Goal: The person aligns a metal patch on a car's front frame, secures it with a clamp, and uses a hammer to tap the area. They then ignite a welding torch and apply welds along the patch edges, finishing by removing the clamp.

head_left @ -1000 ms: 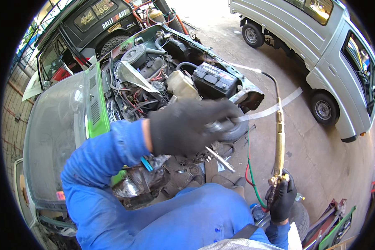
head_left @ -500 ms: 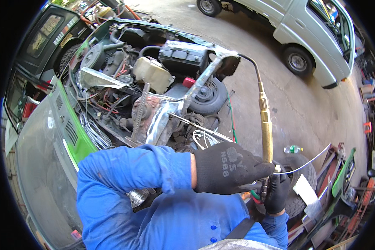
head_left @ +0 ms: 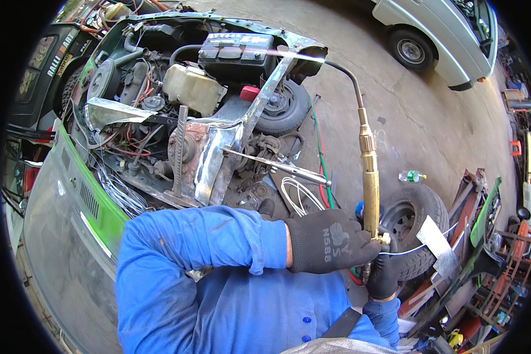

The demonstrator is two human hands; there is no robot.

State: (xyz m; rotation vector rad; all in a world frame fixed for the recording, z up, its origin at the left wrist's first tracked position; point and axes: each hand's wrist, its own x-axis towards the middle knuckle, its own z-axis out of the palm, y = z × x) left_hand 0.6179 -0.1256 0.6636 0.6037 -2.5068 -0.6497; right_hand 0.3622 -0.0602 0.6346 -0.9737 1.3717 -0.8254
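A brass gas torch stands nearly upright before me, its bent neck reaching up and left. From its tip a thin, pale pink flame points left across the battery. My left hand, in a black glove, is closed at the torch's lower body, fingers at the small brass valve knob. Below it my gloved right hand wraps round the torch's base. A thin pale wire sticks out rightward from beside my right hand. Red and green hoses show beneath the gloves.
The opened car front lies ahead and left, with a long plier-like tool at its bare metal edge. Right are a loose wheel, a plastic bottle and scrap panels. A light-coloured van stands farther off.
A flame now shows at the torch tip where none was visible. The torch and both hands have shifted slightly left in the picture, and the view has moved, with the car front now higher and farther left.
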